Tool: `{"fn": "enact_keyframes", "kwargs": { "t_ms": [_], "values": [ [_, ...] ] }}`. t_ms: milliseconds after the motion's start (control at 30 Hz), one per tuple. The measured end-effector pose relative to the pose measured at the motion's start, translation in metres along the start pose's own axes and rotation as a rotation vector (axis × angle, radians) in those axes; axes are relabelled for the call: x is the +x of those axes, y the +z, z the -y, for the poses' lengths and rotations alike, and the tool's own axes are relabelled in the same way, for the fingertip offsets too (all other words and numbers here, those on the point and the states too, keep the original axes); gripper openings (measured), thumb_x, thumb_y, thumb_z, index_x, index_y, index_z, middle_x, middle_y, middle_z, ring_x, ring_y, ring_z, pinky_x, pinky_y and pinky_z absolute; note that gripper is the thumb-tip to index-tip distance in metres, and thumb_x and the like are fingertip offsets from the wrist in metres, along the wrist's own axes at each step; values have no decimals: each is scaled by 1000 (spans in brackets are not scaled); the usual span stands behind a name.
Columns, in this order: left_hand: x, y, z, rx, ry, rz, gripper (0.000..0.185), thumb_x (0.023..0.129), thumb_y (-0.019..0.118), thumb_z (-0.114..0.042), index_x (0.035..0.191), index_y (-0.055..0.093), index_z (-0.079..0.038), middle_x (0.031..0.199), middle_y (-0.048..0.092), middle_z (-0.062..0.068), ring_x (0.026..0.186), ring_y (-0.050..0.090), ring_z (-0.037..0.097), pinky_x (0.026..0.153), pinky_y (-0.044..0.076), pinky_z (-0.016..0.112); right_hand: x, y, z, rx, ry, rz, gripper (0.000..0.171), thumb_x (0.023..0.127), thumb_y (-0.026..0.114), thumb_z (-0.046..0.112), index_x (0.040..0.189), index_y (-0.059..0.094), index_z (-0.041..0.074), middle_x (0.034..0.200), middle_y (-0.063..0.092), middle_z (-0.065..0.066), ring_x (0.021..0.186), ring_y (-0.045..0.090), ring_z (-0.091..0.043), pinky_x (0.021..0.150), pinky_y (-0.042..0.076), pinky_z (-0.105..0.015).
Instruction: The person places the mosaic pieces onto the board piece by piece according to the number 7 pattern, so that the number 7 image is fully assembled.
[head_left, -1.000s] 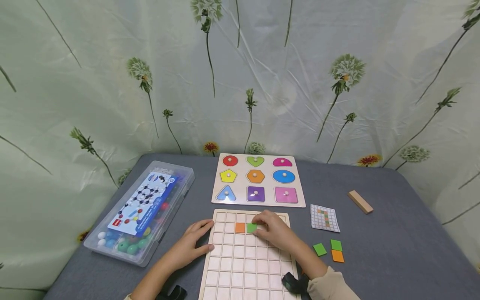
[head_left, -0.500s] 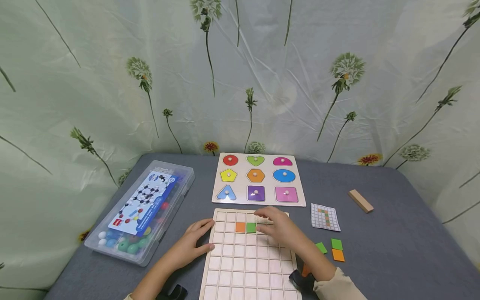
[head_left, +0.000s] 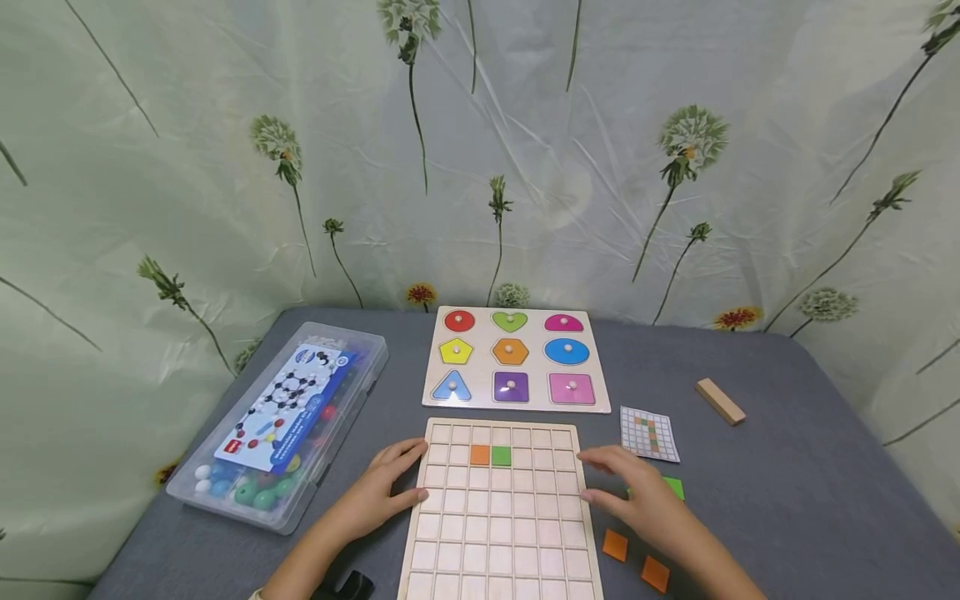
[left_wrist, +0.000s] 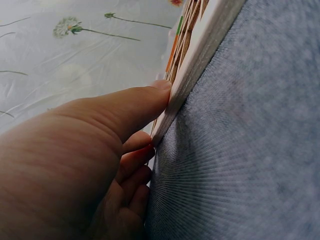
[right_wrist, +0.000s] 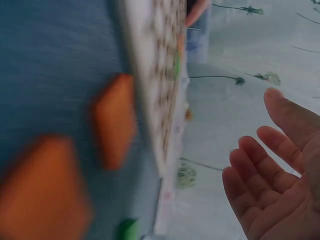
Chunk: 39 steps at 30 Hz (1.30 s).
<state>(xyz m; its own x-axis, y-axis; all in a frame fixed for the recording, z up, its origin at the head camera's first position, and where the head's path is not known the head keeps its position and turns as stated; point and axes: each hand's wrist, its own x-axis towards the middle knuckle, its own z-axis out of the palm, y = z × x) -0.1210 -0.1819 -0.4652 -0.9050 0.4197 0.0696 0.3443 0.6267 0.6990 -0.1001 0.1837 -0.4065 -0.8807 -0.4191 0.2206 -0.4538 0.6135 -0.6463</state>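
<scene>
A pale wooden grid board [head_left: 501, 517] lies at the near edge of the grey surface [head_left: 787, 500], ruled into square cells. Two cells in its second row are filled: an orange tile [head_left: 480, 455] and, touching it on the right, a green tile [head_left: 501, 456].

The left hand [head_left: 378, 492] rests against the board's left edge, thumb and fingers [left_wrist: 135, 102] lightly curled on the rim. The right hand [head_left: 641, 496] hovers just off the board's right edge, fingers [right_wrist: 260, 165] spread and relaxed, holding nothing. Partly under it lies a loose green tile [head_left: 674, 487]; two loose orange tiles [head_left: 633, 558] sit nearer the front edge.

A pattern card [head_left: 649, 435] lies beside the board's far right corner. Behind the board is a shape puzzle [head_left: 516, 360] with knobbed coloured pieces. Along the left edge sits a clear plastic box [head_left: 281, 421] of coloured balls; its label print is too small to read. A wooden block [head_left: 720, 402] lies toward the right edge. A pale curtain [head_left: 480, 150] printed with dandelions hangs behind.
</scene>
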Motion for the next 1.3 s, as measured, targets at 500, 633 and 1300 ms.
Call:
{"fn": "enact_keyframes", "kwargs": {
  "t_ms": [500,633,1300],
  "values": [
    [1,1,0,11,10,-5,68,83,64,-35,137,37,-5,136,36,11,126,26,33,94,28,53,-51,5,-31,85,176,257,49,79,63,44,114,56,10,108,55,0,96,53,-9,77,46,-28],
    [0,1,0,7,7,-9,68,82,64,-35,137,38,-5,136,36,11,126,26,33,94,28,53,-55,8,-35,25,125,261,43,79,64,43,106,58,10,101,54,2,88,51,-6,73,46,-28],
    [0,0,1,-7,0,3,68,83,63,-36,138,37,-6,137,35,11,126,25,33,94,28,54,-19,8,-9,8,-4,60,25,80,68,23,103,60,18,99,55,10,87,53,-8,72,48,-31]
  ]
}}
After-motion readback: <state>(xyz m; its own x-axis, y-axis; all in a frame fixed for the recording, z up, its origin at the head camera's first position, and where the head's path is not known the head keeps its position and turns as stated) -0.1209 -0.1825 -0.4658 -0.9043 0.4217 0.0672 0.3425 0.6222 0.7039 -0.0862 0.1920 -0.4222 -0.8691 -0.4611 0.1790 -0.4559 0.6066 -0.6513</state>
